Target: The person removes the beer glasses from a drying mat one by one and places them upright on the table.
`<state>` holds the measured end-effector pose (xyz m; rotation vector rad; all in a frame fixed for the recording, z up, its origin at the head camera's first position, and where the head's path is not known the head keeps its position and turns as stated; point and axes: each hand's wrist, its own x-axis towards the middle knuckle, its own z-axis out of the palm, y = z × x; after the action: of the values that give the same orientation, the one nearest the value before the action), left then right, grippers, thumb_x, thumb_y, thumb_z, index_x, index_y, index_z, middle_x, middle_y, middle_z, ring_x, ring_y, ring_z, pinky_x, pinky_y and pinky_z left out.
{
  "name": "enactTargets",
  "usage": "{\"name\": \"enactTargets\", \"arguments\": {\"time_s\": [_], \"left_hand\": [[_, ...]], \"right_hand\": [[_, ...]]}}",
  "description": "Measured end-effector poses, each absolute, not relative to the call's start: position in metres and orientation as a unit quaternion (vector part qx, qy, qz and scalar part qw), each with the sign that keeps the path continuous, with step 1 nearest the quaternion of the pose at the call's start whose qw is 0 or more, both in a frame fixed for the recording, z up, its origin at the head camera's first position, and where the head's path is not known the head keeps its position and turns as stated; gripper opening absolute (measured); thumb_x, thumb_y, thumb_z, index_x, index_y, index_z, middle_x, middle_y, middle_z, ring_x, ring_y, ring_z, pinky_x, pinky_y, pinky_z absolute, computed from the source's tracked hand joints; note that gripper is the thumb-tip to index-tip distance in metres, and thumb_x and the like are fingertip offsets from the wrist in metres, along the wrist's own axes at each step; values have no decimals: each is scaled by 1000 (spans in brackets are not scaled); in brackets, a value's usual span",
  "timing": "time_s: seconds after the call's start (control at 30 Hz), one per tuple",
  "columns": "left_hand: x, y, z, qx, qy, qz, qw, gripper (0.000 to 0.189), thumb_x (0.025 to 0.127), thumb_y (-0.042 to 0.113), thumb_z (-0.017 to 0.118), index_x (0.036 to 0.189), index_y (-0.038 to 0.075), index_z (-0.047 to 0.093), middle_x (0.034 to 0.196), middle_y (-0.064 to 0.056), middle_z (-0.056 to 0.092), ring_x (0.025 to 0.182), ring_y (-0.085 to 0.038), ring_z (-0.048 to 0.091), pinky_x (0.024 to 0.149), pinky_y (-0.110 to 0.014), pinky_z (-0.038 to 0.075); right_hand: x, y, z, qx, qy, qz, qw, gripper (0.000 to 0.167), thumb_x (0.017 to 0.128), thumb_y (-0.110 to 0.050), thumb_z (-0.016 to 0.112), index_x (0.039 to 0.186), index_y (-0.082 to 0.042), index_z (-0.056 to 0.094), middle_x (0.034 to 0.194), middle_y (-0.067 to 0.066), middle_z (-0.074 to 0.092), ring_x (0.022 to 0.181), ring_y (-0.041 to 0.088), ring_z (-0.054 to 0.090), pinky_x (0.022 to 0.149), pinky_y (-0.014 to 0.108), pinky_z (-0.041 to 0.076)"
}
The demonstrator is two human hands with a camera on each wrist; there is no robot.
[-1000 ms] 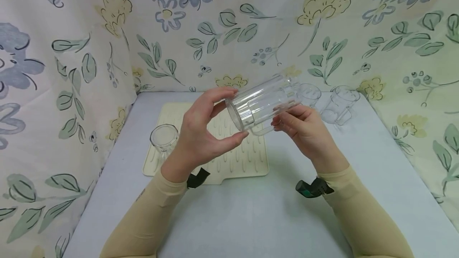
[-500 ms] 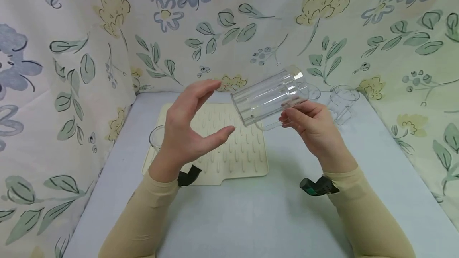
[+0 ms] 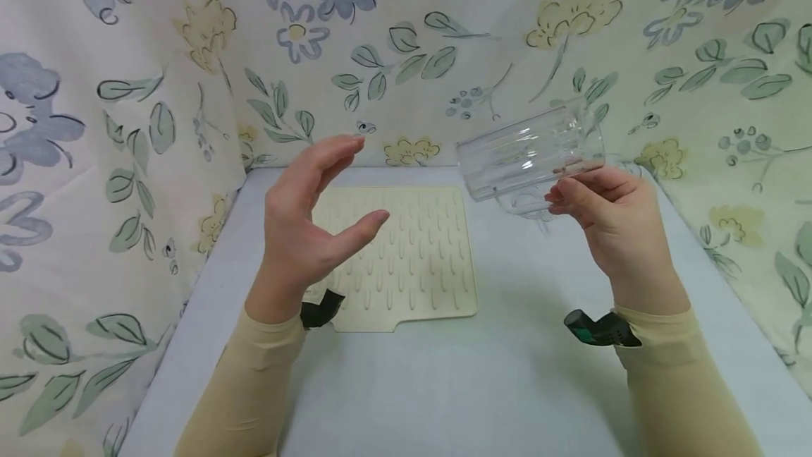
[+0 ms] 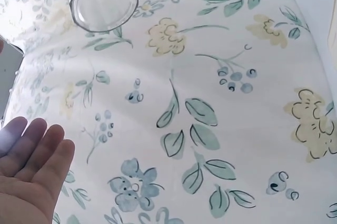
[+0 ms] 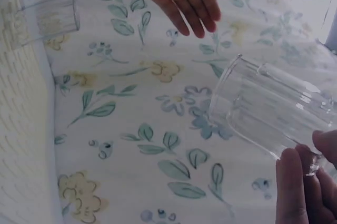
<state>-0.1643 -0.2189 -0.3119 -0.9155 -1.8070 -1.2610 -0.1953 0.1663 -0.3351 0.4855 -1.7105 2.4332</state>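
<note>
My right hand [image 3: 609, 221] grips a clear glass mug [image 3: 526, 150] by its handle, up off the table at the right. The mug lies nearly on its side, its left end a little lower and its handle underneath. Apart from it, my left hand [image 3: 307, 224] is raised over the left of the cream drying mat [image 3: 406, 252], thumb and fingers spread, holding nothing. In the left wrist view, one round end of the held mug [image 4: 105, 3] faces that hand. A second glass mug [image 5: 50, 19] on the mat shows in the right wrist view; my left hand hides it in the head view.
More clear glassware stands at the table's back right, mostly hidden behind my right hand and the held mug. Floral curtains [image 3: 393, 62] rise along the back and both sides of the pale table [image 3: 457, 386].
My left hand has let go of the mug's left end and drawn back to the left. My right hand has carried the mug to the right and slightly up.
</note>
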Motion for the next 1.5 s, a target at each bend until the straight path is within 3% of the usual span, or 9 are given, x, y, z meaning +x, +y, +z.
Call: {"name": "enactTargets", "arguments": {"time_s": [0.13,0.43,0.6,0.77,0.87,1.07,1.33,1.5], "left_hand": [[-165,-224,-311,-349,-710,-485,372,66,84,19,90,138,-12,68,139,-22,74,131,-39,70,118,-47,59],[-164,-253,-302,-283,-736,-485,380,53,91,18,80,137,-6,73,137,-17,77,131,-27,72,115,-40,61],[-163,-286,-299,-213,-741,-509,382,39,98,10,72,133,-7,75,133,-10,79,126,-23,74,111,-30,61],[-174,-333,-309,-106,-768,-507,377,34,109,19,63,130,-1,80,127,-5,82,120,-19,75,103,-22,61],[-188,-361,-323,-30,-773,-536,338,36,114,26,60,130,4,82,128,-6,81,118,-19,74,101,-22,61],[-213,-400,-364,84,-787,-576,202,43,117,41,58,141,12,77,138,-2,75,123,-16,70,101,-19,59],[-234,-418,-400,99,-843,-522,91,54,118,47,50,154,10,67,152,-3,67,130,-12,66,102,-13,59],[-239,-426,-416,104,-862,-495,35,60,117,51,51,162,13,60,160,-6,62,131,-6,64,113,-23,58]], "right_hand": [[-193,180,-331,164,-566,804,82,17,101,22,62,109,18,76,99,16,79,82,26,80,79,32,71],[-182,218,-332,169,-576,793,104,19,99,26,61,114,23,73,102,19,81,84,27,81,79,32,71],[-175,237,-335,160,-572,796,115,20,97,28,61,114,24,71,99,20,83,84,28,82,79,32,71],[-171,251,-339,139,-570,797,141,20,96,29,62,114,27,70,97,22,82,80,30,81,76,33,71],[-169,256,-340,122,-573,794,162,19,95,29,64,113,27,70,96,21,82,78,30,81,74,33,71],[-163,262,-343,89,-573,792,192,19,93,28,68,112,28,70,95,21,81,74,30,81,70,33,71],[-159,264,-352,53,-585,782,208,23,92,25,72,114,28,69,95,20,81,72,28,80,70,32,70],[-158,268,-360,26,-604,764,224,25,91,20,78,113,27,70,95,18,81,73,25,80,70,31,70]]}}
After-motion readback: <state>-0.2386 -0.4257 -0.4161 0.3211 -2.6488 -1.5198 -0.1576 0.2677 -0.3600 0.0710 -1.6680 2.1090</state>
